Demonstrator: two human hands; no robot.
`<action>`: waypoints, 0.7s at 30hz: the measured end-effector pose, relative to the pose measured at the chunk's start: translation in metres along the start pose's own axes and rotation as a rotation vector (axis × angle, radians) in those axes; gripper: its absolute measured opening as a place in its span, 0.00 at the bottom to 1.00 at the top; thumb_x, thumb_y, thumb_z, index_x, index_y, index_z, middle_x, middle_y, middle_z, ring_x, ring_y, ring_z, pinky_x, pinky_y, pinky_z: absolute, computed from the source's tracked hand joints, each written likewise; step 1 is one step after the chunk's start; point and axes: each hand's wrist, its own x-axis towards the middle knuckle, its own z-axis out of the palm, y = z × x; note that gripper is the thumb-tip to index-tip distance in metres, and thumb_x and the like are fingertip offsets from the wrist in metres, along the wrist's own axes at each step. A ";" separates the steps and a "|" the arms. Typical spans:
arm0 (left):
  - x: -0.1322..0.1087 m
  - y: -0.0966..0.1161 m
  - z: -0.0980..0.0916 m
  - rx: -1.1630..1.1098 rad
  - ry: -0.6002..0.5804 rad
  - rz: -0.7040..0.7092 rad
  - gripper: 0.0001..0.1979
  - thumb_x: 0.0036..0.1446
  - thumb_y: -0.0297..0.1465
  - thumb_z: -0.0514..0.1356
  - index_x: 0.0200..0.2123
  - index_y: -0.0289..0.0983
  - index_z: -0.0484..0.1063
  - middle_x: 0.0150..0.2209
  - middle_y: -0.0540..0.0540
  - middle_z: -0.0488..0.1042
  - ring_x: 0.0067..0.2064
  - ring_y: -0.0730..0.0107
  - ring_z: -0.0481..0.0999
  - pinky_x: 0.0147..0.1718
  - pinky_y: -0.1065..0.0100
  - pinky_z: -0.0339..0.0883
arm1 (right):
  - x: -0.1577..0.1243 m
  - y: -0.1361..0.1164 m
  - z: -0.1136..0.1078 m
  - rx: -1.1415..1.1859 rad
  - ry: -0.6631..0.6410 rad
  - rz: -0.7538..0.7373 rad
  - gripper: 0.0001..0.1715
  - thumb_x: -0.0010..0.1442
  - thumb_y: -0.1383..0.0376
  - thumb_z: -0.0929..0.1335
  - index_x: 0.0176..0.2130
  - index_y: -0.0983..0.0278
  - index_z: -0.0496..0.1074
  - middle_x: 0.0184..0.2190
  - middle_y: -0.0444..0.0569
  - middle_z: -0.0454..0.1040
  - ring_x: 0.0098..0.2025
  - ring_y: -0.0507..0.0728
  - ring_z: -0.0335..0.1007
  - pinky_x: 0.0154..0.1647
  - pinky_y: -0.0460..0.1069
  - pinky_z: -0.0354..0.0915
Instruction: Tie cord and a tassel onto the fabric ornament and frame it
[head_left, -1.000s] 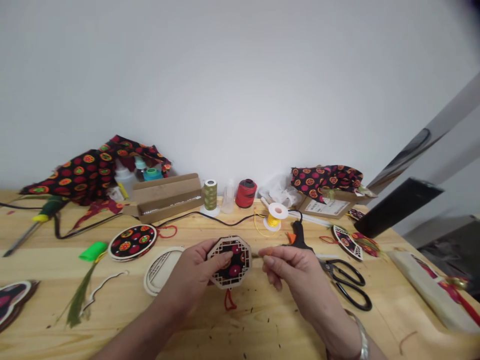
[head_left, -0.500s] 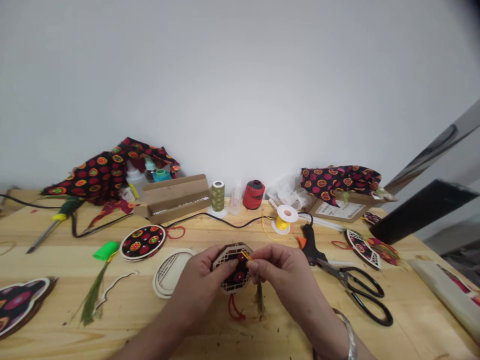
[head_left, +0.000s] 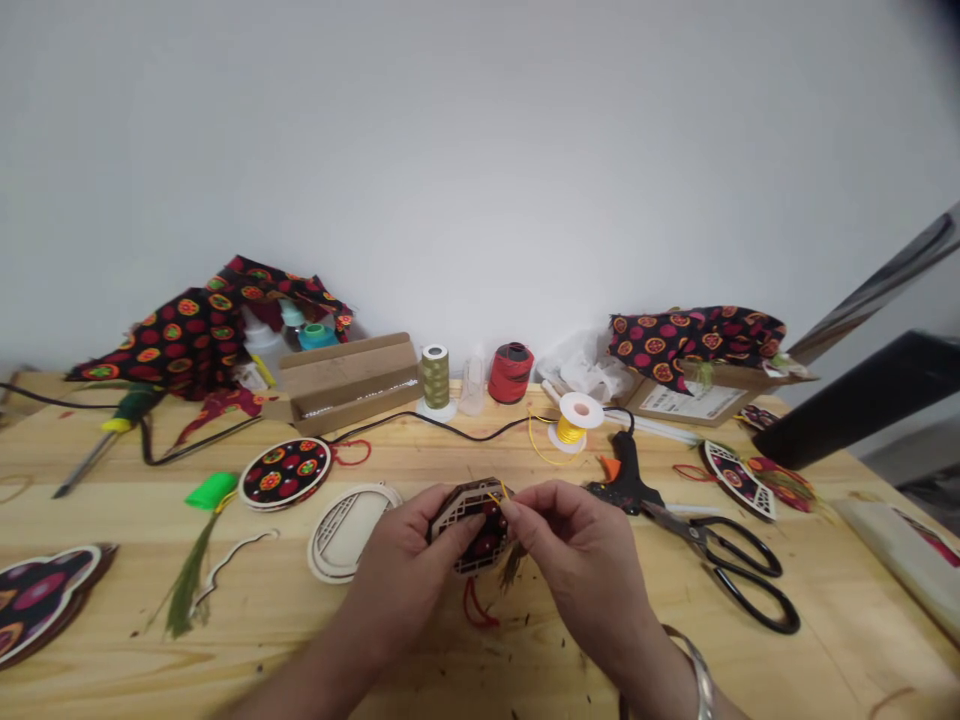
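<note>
My left hand (head_left: 405, 565) grips an octagonal wooden lattice ornament (head_left: 471, 520) with black and red patterned fabric behind the fretwork, held just above the wooden table (head_left: 480, 650). A red cord loop (head_left: 475, 606) hangs from its lower edge. My right hand (head_left: 581, 555) is closed in a pinch on a thin yellow thread (head_left: 498, 493) at the ornament's upper right edge. An olive green tassel (head_left: 513, 566) hangs below my right fingers, beside the ornament.
Black scissors (head_left: 731, 572) and a black glue gun (head_left: 626, 478) lie to the right. A yellow thread spool (head_left: 574, 423), a red spool (head_left: 511, 373) and a green spool (head_left: 435, 379) stand behind. A round fabric ornament (head_left: 286, 472) and a bare oval lattice (head_left: 349, 517) lie left.
My right hand came in from the right to the ornament's upper edge, bringing the yellow thread and tassel against it. My left hand tilted the ornament slightly.
</note>
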 end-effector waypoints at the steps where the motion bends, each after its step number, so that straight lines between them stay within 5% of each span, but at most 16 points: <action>1: -0.001 0.000 0.000 0.006 0.000 0.004 0.09 0.51 0.33 0.62 0.38 0.42 0.78 0.34 0.50 0.81 0.37 0.64 0.77 0.35 0.71 0.69 | 0.000 0.000 0.000 -0.006 0.004 -0.003 0.09 0.49 0.61 0.70 0.25 0.65 0.73 0.21 0.45 0.73 0.23 0.50 0.65 0.23 0.44 0.62; 21: -0.007 -0.001 0.003 0.206 0.074 0.133 0.12 0.54 0.35 0.60 0.42 0.44 0.77 0.38 0.50 0.80 0.38 0.64 0.77 0.37 0.72 0.68 | -0.004 0.001 0.003 -0.059 0.015 -0.013 0.09 0.50 0.62 0.69 0.23 0.66 0.71 0.18 0.44 0.70 0.20 0.49 0.62 0.20 0.43 0.59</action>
